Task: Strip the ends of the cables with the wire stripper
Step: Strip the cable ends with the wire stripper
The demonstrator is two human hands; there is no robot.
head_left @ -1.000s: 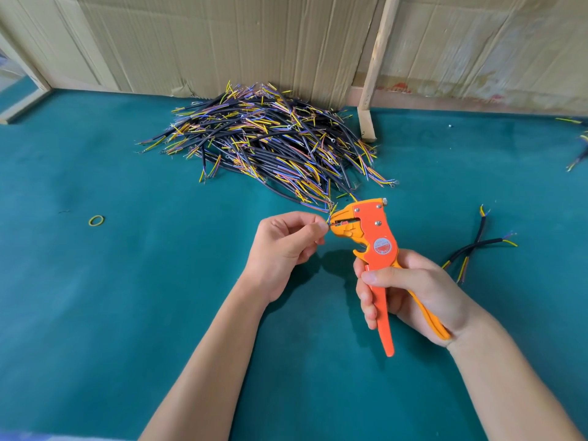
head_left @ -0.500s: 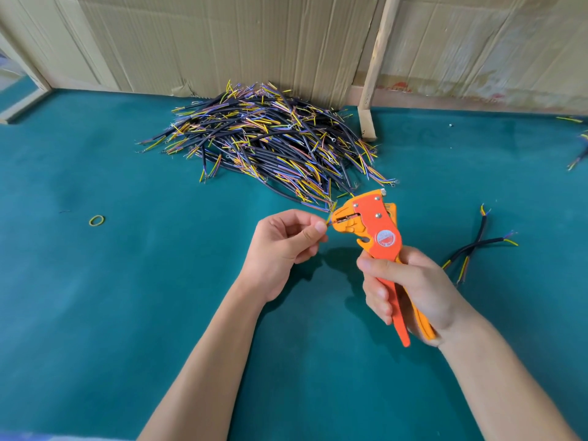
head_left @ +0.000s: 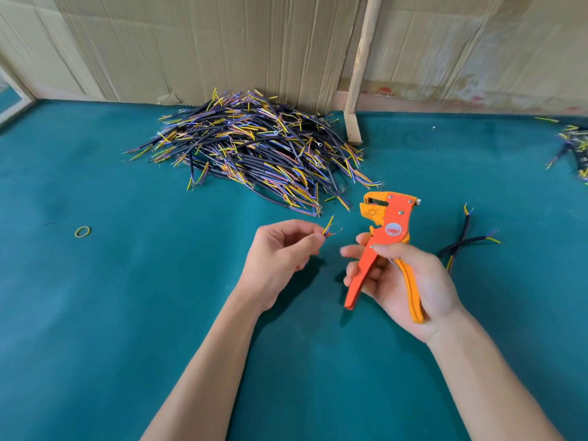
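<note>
Mid-job, by the look of things — one cable pinched between thumb and forefinger of the left hand, only its short coloured tips showing, a little apart from the tool's head. Orange wire stripper resting in the right hand, thumb across the handle, fingers loosely curled beneath, handles spread. Large pile of cables heaped against the far edge of the green tabletop, many ends fanned into bare-looking strands; stripped or waiting, impossible to tell. Two cables lying just right of the right hand, another cluster at the right edge — much probably left.
</note>
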